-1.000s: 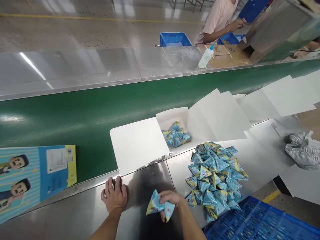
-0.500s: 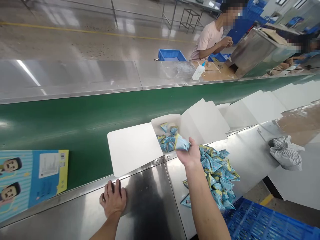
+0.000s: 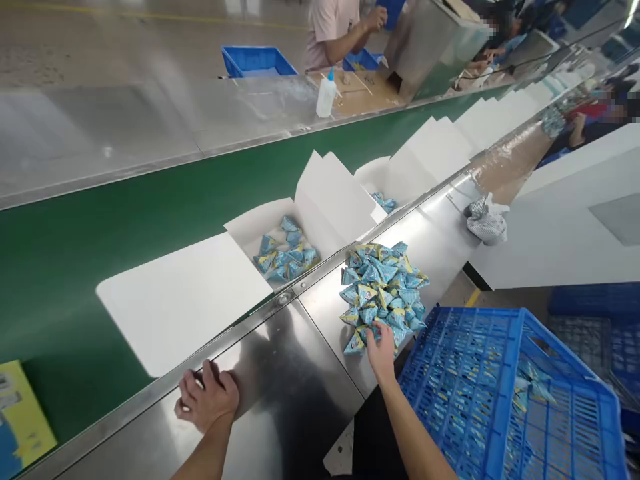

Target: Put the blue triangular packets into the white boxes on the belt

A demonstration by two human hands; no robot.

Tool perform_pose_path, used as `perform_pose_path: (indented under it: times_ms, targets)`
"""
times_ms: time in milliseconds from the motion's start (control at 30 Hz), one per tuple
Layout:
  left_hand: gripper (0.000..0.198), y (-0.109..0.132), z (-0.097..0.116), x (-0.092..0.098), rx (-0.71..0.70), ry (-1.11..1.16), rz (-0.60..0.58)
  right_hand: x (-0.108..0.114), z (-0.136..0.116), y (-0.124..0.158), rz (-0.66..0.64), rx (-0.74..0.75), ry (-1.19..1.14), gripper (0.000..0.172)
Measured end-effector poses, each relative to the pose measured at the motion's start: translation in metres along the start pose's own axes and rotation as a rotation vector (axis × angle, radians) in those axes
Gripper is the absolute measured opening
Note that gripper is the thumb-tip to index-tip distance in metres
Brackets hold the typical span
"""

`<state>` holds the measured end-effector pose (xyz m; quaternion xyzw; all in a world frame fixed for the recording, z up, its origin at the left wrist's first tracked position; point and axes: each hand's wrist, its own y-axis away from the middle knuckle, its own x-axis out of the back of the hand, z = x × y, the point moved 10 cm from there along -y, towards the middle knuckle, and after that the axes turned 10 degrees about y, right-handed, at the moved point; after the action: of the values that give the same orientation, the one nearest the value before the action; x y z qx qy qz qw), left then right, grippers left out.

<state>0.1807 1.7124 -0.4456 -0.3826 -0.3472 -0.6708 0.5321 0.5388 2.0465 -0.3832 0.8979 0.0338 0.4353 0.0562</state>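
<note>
Head view: packets [image 3: 384,291] heaped on the tabletop [image 3: 436,235], between its near edge and the green belt [image 3: 150,217]. Your right hand [image 3: 382,352] is at the heap's near side; cannot tell if its grip is clamped. Left hand [image 3: 209,398]: fingers apart, near belt-side edge. Pinch outer packets lightly.

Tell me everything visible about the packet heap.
The heap of pyramid-shaped packets is loosely jumbled, seemingly of glossy plastic film, light blue with yellow patches and printing. It lies on the metal table, right of the nearest open white box. The right hand is at the heap's near edge, its grip unclear.
</note>
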Motion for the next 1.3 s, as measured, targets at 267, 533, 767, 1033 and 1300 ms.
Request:
perform_pose_path:
  times_ms: [267,533,767,1033,1300]
  targets:
    - [0.066,-0.004,0.011,0.011,-0.024,0.013,0.022,-0.071,0.024,0.061,-0.296,0.206,0.514,0.05]
    - [0.064,-0.011,0.009,0.005,0.016,0.034,-0.042,-0.142,-0.014,0.116,-0.515,0.523,0.626,0.036]
    - [0.064,-0.013,0.013,0.005,0.011,0.073,-0.053,-0.169,-0.063,0.123,-0.63,0.834,0.589,0.053]
    - [0.067,-0.017,0.003,-0.008,0.007,0.09,-0.046,-0.087,-0.05,-0.002,-0.1,0.158,0.538,0.064]
    - [0.066,-0.019,-0.003,-0.017,0.033,0.07,-0.054,-0.132,-0.043,0.038,-0.465,0.355,0.828,0.046]
